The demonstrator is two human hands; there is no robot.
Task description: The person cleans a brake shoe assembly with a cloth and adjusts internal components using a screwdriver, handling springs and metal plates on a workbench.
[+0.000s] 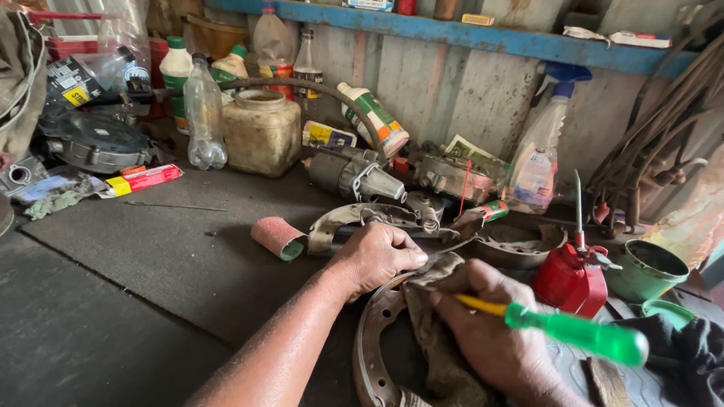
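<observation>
Here two hands (377, 256) (483, 316) hold one screwdriver (573, 332), one rag (437, 339), one brake shoe (369, 339)

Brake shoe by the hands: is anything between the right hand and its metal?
Yes. A dirty rag lies between the right hand and the brake shoe. The left hand rests at the shoe's upper end.

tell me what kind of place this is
Most likely a small vehicle repair workshop. The left hand steadies a curved brake shoe while the right hand holds a green-handled screwdriver and a rag. A red oil can and a starter motor sit on the grimy bench.
</observation>
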